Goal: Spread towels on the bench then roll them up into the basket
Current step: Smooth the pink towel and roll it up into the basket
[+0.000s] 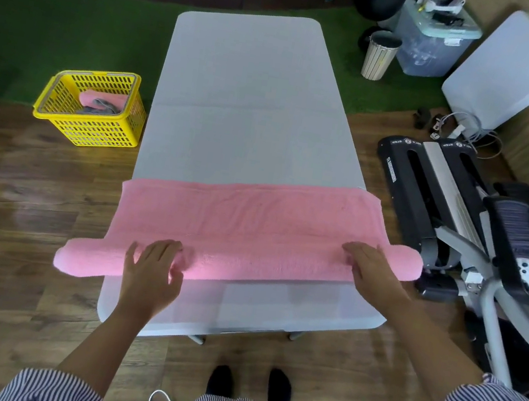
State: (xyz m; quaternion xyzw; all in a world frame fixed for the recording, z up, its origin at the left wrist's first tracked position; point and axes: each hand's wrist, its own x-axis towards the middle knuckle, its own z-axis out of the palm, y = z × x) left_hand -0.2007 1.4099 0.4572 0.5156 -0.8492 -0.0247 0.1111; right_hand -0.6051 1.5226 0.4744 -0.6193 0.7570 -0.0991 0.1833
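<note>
Head view looks down on the pale grey bench, and the pink towel stretches right across its near end, overhanging both long sides. Its near edge is wound into a thick roll running from lower left to upper right, both ends poking out past the bench sides. Beyond the roll, the rest of the towel lies flat on the bench top.

Left hand sits on the left part of that roll, fingers spread and bent over the top, fingertips pressing into the pile; the hand lies on the roll, not closed round it. Right hand is on the right part of the roll, fingers straight and close together, palm flat down on the fabric. The roll lies directly beneath both palms, its free ends sticking out beyond each hand.

Off to the left on the floor, apart from the bench, stands the yellow basket, with pink and grey cloth lying inside. To the right of the bench is a black exercise machine.
</note>
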